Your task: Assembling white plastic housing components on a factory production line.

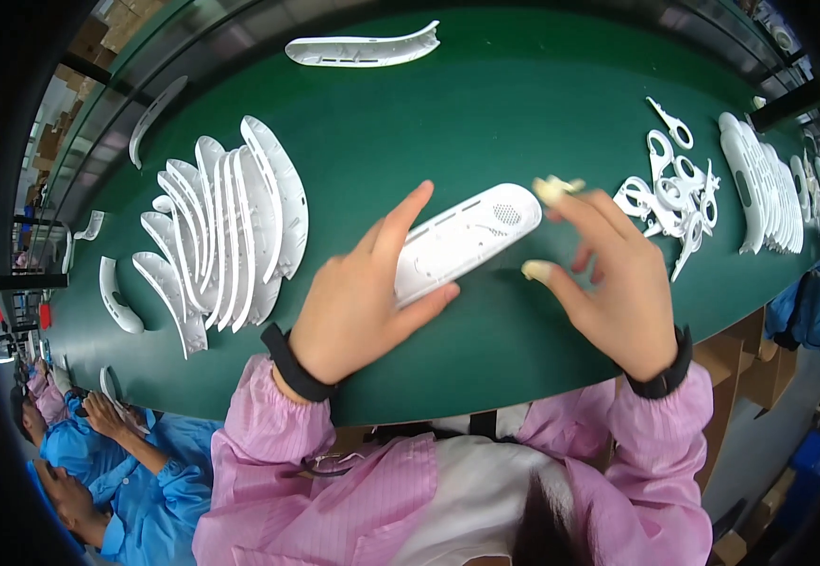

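Left hand [358, 302]: gripped the white shell [462, 241]
Right hand [622, 283]: was open, its covered fingertips [555, 190] parted
White shell: sat between the hands, perforated end just beside the right fingertips
Ringed parts [667, 209]: lay heaped farther right

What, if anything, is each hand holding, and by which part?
The left hand holds a white shell by its lower-left end, opposite the perforated patch; the right hand has nothing visible in its grip.

Shell [446, 250] wht; finger cots [539, 273] cream; tbl [495, 113] dk grn; jacket [368, 509] pink w/ faint stripes; wristbands [299, 368] blk.
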A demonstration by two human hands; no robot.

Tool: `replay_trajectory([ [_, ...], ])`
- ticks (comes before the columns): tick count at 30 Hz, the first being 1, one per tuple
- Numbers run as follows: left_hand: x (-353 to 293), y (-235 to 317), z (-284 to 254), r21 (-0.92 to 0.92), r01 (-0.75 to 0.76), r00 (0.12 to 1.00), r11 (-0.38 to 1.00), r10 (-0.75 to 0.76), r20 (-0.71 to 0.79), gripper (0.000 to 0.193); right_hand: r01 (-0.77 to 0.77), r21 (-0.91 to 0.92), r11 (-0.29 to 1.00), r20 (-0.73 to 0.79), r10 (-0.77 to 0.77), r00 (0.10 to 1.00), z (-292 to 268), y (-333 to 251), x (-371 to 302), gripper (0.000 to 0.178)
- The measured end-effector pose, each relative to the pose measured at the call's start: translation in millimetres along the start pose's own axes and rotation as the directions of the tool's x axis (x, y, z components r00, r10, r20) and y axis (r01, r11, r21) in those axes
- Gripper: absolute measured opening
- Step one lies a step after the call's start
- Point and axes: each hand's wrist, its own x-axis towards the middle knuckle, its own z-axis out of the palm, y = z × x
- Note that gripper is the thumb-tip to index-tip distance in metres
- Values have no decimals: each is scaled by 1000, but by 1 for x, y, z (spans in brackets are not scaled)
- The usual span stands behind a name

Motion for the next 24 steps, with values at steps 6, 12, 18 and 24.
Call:
replay_trajectory([
  [6,-15,26,-5,-607,83,901,790,201,384,110,-143,147,979,50,137,989,6,-18,-22,65],
  [12,-6,25,2,-541,152,877,827,140,459,91,-150,225,963,222,100,970,24,-6,-33,87],
  [18,-12,9,8,-461,92,936,883,81,342,75,-243,92,966,23,242,970,-60,49,-5,81],
  [24,-1,16,10,-382,32,937,924,105,334,54,-432,-151,889,-210,398,893,-181,214,23,82],
])
